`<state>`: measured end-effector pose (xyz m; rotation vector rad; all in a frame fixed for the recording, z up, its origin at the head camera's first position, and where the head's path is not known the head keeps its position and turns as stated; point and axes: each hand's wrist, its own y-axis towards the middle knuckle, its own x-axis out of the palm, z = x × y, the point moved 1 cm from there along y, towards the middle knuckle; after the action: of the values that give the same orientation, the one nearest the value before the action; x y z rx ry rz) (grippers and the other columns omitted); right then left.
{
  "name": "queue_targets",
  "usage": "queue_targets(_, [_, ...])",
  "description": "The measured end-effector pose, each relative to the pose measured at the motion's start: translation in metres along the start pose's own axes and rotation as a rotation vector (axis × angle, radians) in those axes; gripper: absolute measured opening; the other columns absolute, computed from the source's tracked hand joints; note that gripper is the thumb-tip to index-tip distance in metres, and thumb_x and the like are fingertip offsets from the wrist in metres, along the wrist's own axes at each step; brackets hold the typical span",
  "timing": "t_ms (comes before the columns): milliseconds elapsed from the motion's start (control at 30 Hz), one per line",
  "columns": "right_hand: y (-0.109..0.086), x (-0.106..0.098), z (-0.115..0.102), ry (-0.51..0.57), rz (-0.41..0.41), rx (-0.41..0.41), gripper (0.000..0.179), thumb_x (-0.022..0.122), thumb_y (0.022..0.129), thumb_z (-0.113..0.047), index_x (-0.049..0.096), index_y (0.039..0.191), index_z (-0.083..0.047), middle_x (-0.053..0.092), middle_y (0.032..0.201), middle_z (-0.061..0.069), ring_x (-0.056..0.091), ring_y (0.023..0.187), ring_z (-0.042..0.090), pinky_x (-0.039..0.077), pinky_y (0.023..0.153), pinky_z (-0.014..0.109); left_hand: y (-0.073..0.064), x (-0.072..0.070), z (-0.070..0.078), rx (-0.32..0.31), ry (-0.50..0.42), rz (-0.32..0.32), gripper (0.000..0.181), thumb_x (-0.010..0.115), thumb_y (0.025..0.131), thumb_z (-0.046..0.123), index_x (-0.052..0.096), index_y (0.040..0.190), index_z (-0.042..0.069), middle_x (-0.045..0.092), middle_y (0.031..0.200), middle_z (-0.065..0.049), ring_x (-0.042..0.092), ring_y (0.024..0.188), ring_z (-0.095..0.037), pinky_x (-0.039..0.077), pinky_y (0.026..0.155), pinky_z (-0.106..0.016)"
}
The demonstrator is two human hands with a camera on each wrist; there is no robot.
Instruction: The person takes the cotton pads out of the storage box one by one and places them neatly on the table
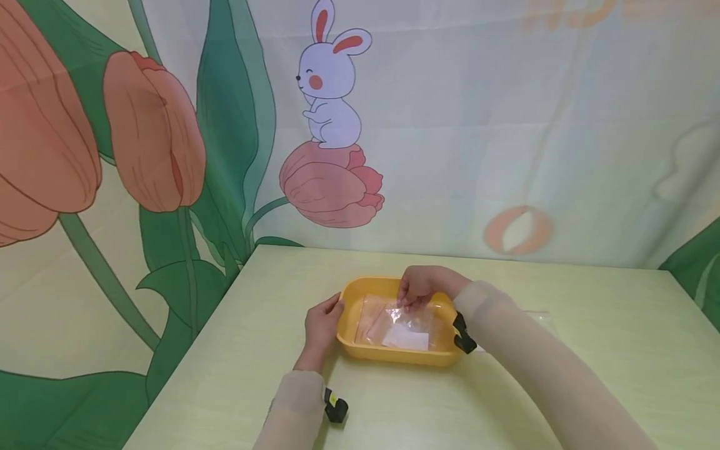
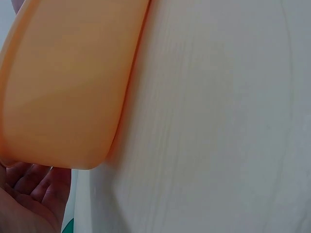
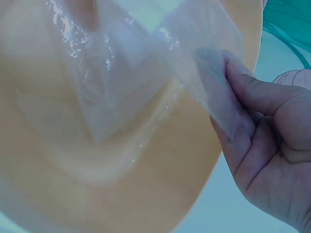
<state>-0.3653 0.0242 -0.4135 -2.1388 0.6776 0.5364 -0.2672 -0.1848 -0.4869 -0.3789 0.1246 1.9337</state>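
Fingers of my right hand pinch the edge of a clear plastic bag inside the yellow tray, my grasp over the tray's far right part. White slip near the tray's front wall; cannot tell whether it sits in the bag or under it. More clear film in the tray's left half. My left hand grips the tray's left end. Right of the tray, partly behind my beige sleeve: clear sheet with reddish edge, flat on the table.
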Motion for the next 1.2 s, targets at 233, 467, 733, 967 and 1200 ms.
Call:
queue_targets(233, [-0.005,-0.002,-0.001,-0.022,0.038,-0.049,0.015,0.062,0.099,-0.003,0.074,0.107,0.002,0.069,0.074,-0.004,0.062,0.064,0.003,0.055,0.06,0.013,-0.001,-0.001,0.001,-0.006,0.004,-0.006,0.037,0.056,0.105,0.018,0.062,0.139,0.004,0.061,0.145,-0.017,0.054,0.141,-0.035,0.05,0.115,-0.046])
queue_targets(467, [-0.015,-0.007,-0.006,-0.005,0.061,-0.093,0.018,0.062,0.1,-0.003,0.074,0.109,0.005,0.069,0.074,-0.001,0.064,0.063,0.004,0.056,0.06,0.014,0.0,-0.002,0.001,-0.004,-0.006,-0.001,0.037,0.056,0.105,0.019,0.062,0.138,0.004,0.061,0.145,-0.016,0.055,0.141,-0.034,0.05,0.114,-0.046])
queue_targets(733, [-0.028,-0.013,-0.009,0.025,0.07,-0.145,0.021,0.059,0.101,-0.002,0.072,0.114,0.008,0.07,0.073,-0.002,0.066,0.062,0.003,0.056,0.059,0.014,0.0,-0.002,-0.001,0.01,-0.006,0.0,0.036,0.057,0.104,0.018,0.063,0.137,0.004,0.063,0.143,-0.017,0.056,0.139,-0.034,0.051,0.114,-0.046])
queue_targets(967, [-0.038,-0.02,-0.009,0.014,0.123,-0.179,0.022,0.061,0.1,-0.003,0.073,0.115,0.007,0.073,0.078,0.001,0.066,0.062,0.003,0.061,0.065,0.017,0.0,0.0,0.0,0.018,-0.008,0.004,0.035,0.057,0.104,0.018,0.064,0.136,0.004,0.064,0.141,-0.017,0.056,0.139,-0.034,0.051,0.114,-0.047])
queue_targets(1200, [-0.045,-0.028,-0.004,0.028,0.196,-0.21,0.021,0.064,0.1,-0.007,0.076,0.115,0.002,0.076,0.083,0.004,0.068,0.064,0.005,0.063,0.069,0.02,0.0,0.0,0.001,0.003,-0.008,0.0,0.036,0.057,0.105,0.019,0.064,0.137,0.004,0.063,0.143,-0.017,0.056,0.139,-0.034,0.051,0.114,-0.046])
